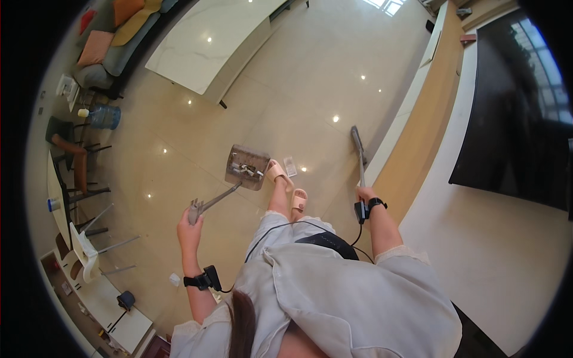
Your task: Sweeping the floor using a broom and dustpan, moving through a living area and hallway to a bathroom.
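Observation:
My left hand (189,232) grips the top of a long-handled dustpan (253,153), whose handle slants down to the tiled floor. Inside the pan lie scraps of litter (245,169), mostly white and crumpled. My right hand (366,193) is closed around the handle of a broom (361,168). The broom's narrow grey head (357,138) points away from me, beside the base of the low cabinet. A pale, flat wrapper or paper piece (290,166) lies on the floor by my slippered foot (278,172), to the right of the dustpan.
A low wooden cabinet (414,129) runs along the right, below a large television (515,112). Ahead stands a marble-topped table (201,49). To the left are a sofa (134,44), a water bottle (105,117) and chairs (80,161). Another white scrap (174,279) lies near my left forearm.

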Available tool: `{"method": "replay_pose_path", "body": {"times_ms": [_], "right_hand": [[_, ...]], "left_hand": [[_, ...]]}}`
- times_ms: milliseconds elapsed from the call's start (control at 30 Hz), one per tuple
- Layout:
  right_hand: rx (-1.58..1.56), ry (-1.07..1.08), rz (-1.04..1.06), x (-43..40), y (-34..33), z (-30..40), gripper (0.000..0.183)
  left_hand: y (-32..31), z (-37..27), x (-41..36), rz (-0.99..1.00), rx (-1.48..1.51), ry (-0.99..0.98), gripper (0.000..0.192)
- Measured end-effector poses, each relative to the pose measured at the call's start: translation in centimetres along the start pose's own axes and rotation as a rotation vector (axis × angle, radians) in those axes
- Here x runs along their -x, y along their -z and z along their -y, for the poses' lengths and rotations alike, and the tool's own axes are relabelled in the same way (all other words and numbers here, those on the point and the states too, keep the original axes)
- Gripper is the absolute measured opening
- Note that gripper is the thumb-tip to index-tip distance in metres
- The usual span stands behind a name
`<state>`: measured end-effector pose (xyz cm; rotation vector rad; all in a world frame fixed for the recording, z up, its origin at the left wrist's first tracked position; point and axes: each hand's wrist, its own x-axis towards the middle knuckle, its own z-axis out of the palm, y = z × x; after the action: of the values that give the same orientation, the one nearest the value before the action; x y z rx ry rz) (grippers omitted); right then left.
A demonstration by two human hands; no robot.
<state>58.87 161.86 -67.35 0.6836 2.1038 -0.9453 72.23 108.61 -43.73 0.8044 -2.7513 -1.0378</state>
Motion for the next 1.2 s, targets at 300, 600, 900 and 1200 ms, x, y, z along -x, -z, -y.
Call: {"method": "replay_pose_path", "body": {"times_ms": [300,600,900,1200], "right_hand": [[0.269,-0.1,0.144,5.9,2.2,-0.6,0.022],[0.413,0.058,0.43,4.7,1.8,3.6,0.02],[0.487,0.088,0.723,5.2,-1.7,11.2,0.02],[0.015,-0.061,0.73,6.2,-14.5,14.2,0.017]], "left_hand": [[-1.9,1.3,2.8,-0.08,-0.057,0.009,0.034],[-4.2,2.8,7.0,-0.216,0.135,0.138,0.027],[-4.4,6.0,8.5,-0.176,0.108,0.28,0.03],[-3.0,11.3,9.1,-0.134,0.142,0.224,0.022]]}}
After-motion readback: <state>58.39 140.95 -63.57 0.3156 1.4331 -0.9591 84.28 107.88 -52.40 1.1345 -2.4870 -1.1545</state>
